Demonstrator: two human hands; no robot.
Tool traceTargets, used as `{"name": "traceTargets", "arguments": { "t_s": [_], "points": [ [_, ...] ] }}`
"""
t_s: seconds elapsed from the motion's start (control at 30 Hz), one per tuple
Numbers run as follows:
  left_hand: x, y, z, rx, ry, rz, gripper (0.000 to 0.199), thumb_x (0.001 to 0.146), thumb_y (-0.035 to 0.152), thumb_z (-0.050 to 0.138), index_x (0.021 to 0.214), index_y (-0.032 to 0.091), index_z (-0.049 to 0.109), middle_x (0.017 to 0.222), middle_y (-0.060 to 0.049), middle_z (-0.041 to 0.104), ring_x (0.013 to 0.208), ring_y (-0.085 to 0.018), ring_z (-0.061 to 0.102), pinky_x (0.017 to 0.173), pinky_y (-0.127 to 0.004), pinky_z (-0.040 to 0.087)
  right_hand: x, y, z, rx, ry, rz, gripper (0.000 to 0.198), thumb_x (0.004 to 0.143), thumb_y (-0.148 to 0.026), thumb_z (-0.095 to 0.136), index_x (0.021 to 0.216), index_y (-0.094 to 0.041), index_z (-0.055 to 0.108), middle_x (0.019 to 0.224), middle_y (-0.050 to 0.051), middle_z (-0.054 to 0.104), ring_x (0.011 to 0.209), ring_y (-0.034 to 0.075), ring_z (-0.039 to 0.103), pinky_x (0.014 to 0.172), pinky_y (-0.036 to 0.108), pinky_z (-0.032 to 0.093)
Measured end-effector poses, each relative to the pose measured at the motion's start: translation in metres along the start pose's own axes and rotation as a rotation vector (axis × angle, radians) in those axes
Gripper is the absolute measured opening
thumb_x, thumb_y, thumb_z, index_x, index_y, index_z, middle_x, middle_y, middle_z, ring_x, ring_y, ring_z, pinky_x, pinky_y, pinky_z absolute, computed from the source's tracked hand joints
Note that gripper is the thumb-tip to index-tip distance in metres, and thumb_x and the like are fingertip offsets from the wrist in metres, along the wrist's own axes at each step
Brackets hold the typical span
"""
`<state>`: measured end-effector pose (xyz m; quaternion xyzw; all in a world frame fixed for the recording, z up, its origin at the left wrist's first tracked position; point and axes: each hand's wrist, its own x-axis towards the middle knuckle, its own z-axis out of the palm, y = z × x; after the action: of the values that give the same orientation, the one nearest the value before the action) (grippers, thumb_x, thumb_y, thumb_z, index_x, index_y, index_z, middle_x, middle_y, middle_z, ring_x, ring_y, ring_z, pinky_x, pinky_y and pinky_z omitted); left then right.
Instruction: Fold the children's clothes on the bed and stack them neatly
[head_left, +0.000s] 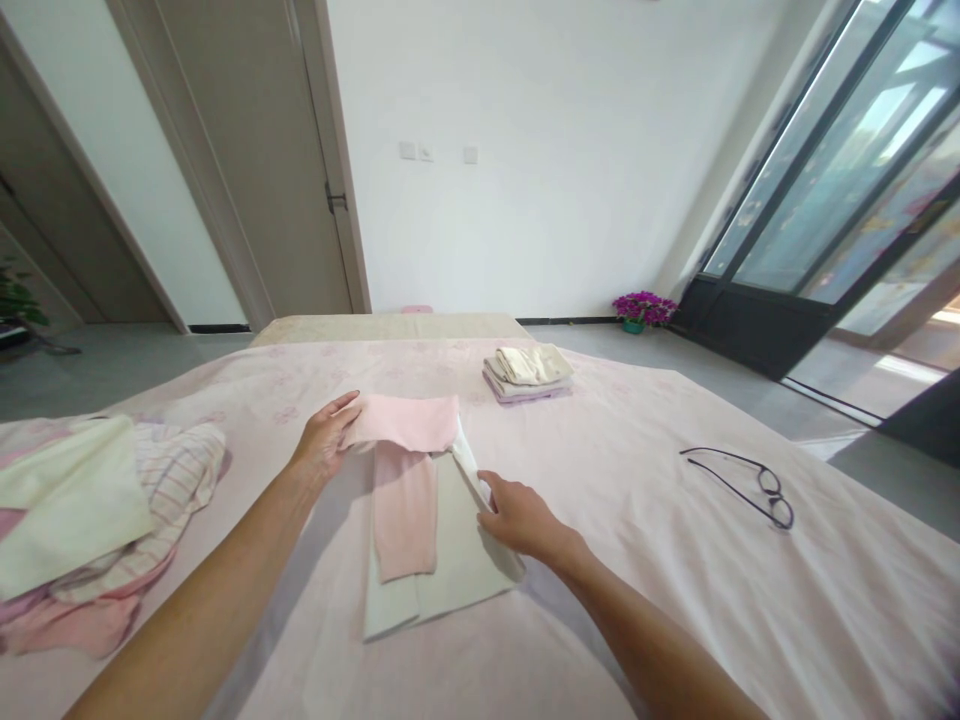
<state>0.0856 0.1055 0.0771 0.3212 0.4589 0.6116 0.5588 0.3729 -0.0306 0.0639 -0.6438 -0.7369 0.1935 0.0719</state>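
Note:
A small long-sleeved top (472,560), cream with pink sleeves, lies partly folded on the pink bed cover. One pink sleeve (405,520) rests flat along its body. My left hand (328,435) is closed on the end of the other pink sleeve (412,422), which stretches across the upper part of the garment. On the right, my right hand (517,510) pinches the top's side edge, lifting it slightly off the bed. The fingertips of my left hand are partly hidden behind the fabric.
A neat stack of folded clothes (529,373) sits beyond the top. To the left lies a loose heap of clothes (97,510). Black-framed glasses (750,485) rest on the bed cover (637,620) at right. Purple flowers (643,307) stand on the floor by the glass door.

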Motion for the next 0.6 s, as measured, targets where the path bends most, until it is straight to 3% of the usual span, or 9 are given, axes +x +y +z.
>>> {"name": "traceTargets", "arguments": {
  "t_s": [0.2,0.37,0.5,0.6],
  "points": [
    [0.003,-0.005,-0.021,0.056,0.109,-0.018,0.056,0.064,0.012,0.078,0.118,0.015,0.064,0.074,-0.001,0.067,0.055,-0.010,0.060,0.052,-0.020,0.046,-0.001,-0.015,0.006,0.161,-0.094,-0.104,0.031,0.084,-0.029,0.052,0.112,-0.022,0.064,0.081,0.002,0.070,0.072,0.018,0.062,0.061,0.026,0.037],
    [0.004,-0.016,-0.031,0.091,0.172,-0.066,0.055,0.059,0.014,0.080,0.113,0.016,0.067,0.076,-0.001,0.068,0.058,-0.011,0.060,0.056,-0.022,0.044,0.001,0.004,0.017,0.206,0.104,-0.111,0.041,0.087,-0.018,0.046,0.125,-0.020,0.059,0.101,0.005,0.069,0.089,0.018,0.062,0.079,0.027,0.041],
    [0.004,-0.018,-0.030,0.073,0.155,-0.050,0.052,0.059,0.014,0.079,0.109,0.017,0.067,0.079,-0.001,0.069,0.062,-0.012,0.061,0.058,-0.023,0.045,-0.006,0.009,0.025,0.140,0.063,-0.196,0.028,0.082,-0.015,0.051,0.106,-0.020,0.065,0.090,0.004,0.063,0.081,0.017,0.058,0.074,0.026,0.041],
    [0.004,-0.018,-0.028,0.070,0.125,-0.028,0.052,0.060,0.014,0.076,0.111,0.018,0.066,0.082,-0.002,0.069,0.064,-0.013,0.062,0.059,-0.023,0.046,-0.008,0.013,0.027,0.186,0.148,-0.246,0.037,0.083,-0.013,0.049,0.116,-0.020,0.063,0.091,0.003,0.061,0.080,0.016,0.057,0.076,0.026,0.042]
  ]
}}
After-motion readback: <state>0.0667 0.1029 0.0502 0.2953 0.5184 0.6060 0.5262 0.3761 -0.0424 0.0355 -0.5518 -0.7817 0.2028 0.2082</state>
